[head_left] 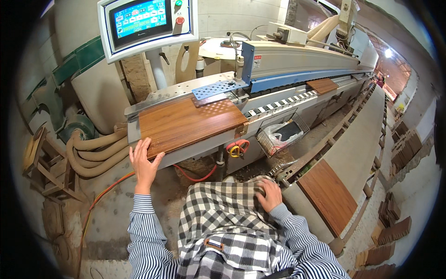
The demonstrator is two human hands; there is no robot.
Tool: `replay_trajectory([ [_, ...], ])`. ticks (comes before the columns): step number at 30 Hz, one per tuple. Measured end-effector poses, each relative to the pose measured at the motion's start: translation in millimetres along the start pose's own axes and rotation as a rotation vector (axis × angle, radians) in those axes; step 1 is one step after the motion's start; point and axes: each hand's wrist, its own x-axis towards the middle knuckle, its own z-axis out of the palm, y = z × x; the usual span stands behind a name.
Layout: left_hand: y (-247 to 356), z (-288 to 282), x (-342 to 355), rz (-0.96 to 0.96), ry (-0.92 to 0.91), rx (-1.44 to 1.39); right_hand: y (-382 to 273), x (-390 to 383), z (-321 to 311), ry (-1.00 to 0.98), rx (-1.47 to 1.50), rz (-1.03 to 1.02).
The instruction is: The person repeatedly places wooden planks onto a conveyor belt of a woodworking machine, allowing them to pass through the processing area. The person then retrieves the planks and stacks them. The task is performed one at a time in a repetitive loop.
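A brown wood-grain panel (186, 123) lies flat on the infeed table of a long machine, its far right part beneath a blue perforated plate (217, 89). My left hand (145, 160) rests at the panel's near left corner, fingers spread, touching its edge. Over my checkered apron (218, 204), my right hand (269, 193) lies with its fingers apart, holding nothing. Farther along the machine, a second wood-grain panel (322, 85) sits on the track. Another panel (328, 197) lies on the conveyor belt (357, 153) to my right.
A control screen (141, 19) stands at the upper left. Dusty hoses (100, 153) run along the left, beside a wooden stool (51, 162). A wire basket (283, 136) and coiled red cable (237, 147) hang at the machine's side. Stacked boards (390, 228) stand at far right.
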Motion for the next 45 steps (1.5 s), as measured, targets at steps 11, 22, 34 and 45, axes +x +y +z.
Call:
replay_trajectory([
  [11,-1,-1,-2,-0.038,-0.009,0.012,23,-52,15,-0.09,-0.031,0.15],
  [22,-6,-11,-2,-0.055,-0.024,-0.154,27,-54,16,-0.041,0.01,0.125],
  [34,-5,-24,-1,-0.144,-0.102,-0.268,27,-54,16,-0.017,-0.008,0.112],
  [45,45,15,22,-0.007,-0.118,-0.196,26,-54,14,-0.042,0.049,0.138],
])
